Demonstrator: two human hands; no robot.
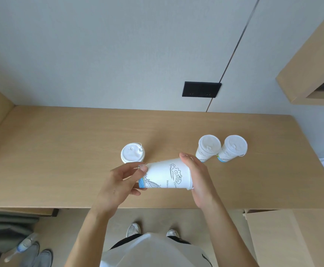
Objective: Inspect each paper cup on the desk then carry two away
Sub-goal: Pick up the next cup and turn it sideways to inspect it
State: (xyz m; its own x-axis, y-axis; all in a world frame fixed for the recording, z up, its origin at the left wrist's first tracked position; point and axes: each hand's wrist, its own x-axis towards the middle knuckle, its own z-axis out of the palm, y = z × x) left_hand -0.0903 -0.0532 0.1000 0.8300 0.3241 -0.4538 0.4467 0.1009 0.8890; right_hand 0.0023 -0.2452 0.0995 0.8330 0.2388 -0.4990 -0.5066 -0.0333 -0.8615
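the held cup point(166, 176) lies sideways above the table point(60, 151), just in front of the lone lidded cup point(132, 153), left hand point(118, 182) pinching its base, right hand point(197, 176) flat on its lid, which could pop off if squeezed.

held cup point(166, 176) lid end hidden behind right hand point(199, 176), print too small to read

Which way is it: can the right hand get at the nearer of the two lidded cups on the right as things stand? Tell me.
Probably not yet. The right hand is pressed to the lid end of the tipped cup, which the left hand holds too. The nearer lidded cup stands just beyond its fingertips with bare desk between, so once freed, likely yes.
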